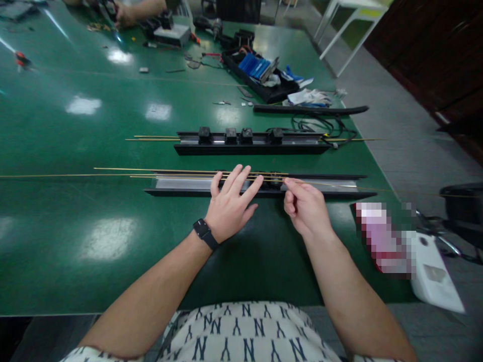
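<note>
Straight, slender, gold-coloured rods [151,170] lay lengthwise over a black-walled channel [184,182] with silvery floor, left hand [234,208] was open, fingers spread across the rods, right hand [306,203] pinched one rod, glossy green tabletop [75,241] beneath.

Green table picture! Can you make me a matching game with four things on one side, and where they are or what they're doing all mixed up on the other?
Things:
1. left hand
2. right hand
3. black watch
4. four black blocks

Places and states:
A. worn on the left wrist
B. standing along the farther black rail
C. spread out over the nearer black rail
D. fingertips pinched at the thin gold rods

Right pairs: 1-C, 2-D, 3-A, 4-B
</note>
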Motion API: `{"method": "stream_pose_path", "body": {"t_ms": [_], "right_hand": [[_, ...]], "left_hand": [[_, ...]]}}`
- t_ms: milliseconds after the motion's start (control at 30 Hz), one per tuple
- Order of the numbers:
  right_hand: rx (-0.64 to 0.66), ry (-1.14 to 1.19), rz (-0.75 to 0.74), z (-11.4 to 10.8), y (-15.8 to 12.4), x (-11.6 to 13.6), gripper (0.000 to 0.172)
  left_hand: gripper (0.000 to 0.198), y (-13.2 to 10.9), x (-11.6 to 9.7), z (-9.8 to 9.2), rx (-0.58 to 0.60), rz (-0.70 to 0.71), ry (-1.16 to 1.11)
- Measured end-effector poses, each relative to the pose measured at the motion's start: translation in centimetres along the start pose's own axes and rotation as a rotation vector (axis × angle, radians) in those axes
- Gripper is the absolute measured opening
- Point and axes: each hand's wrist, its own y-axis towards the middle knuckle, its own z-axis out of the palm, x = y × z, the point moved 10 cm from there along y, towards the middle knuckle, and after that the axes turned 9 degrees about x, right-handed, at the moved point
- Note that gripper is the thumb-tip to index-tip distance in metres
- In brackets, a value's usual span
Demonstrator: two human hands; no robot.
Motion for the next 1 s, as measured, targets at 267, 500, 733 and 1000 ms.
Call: {"method": "stream_pose_path", "body": {"t_ms": [267, 500, 733, 1000], "right_hand": [[-0.003, -0.008, -0.008, -0.01, -0.05, -0.03, 0.033], [0.008, -0.023, -0.005, 0.01, 0.05, -0.05, 0.036], [0.003, -0.025, -0.007, -0.11, 0.12, -0.23, 0.037], [0.006, 0.000, 0.013, -0.17, 0.16, -0.23, 0.035]], "left_hand": [[0.065, 0.00, 0.00, 0.00, -0.008, 0.003, 0.000], [0.064, -0.02, 0.04, 0.01, -0.005, 0.001, 0.005], [0.065, -0.04, -0.01, -0.02, -0.007, 0.001, 0.004], [0.066, -0.03, 0.03, -0.02, -0.016, 0.005, 0.007]]}}
